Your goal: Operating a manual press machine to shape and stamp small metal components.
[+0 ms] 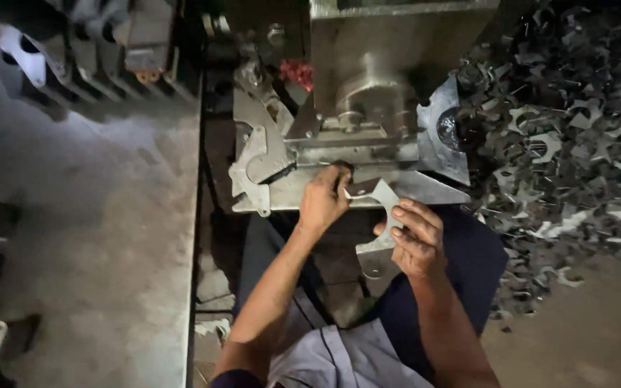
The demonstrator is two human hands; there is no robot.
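The right hand is closed around one flat cut-out metal plate, held at the press table's front edge. The left hand pinches that plate's upper end. One press stands behind; scrap pieces, too many to count, lie heaped right.

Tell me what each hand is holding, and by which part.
Both hold one flat metal plate: the right hand grips its curved middle, the left hand pinches its top end at the press.

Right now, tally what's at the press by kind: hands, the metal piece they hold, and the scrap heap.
hands: 2, left hand and right hand
flat metal piece, held by both: 1
heap of metal offcuts: 1
Total: 4
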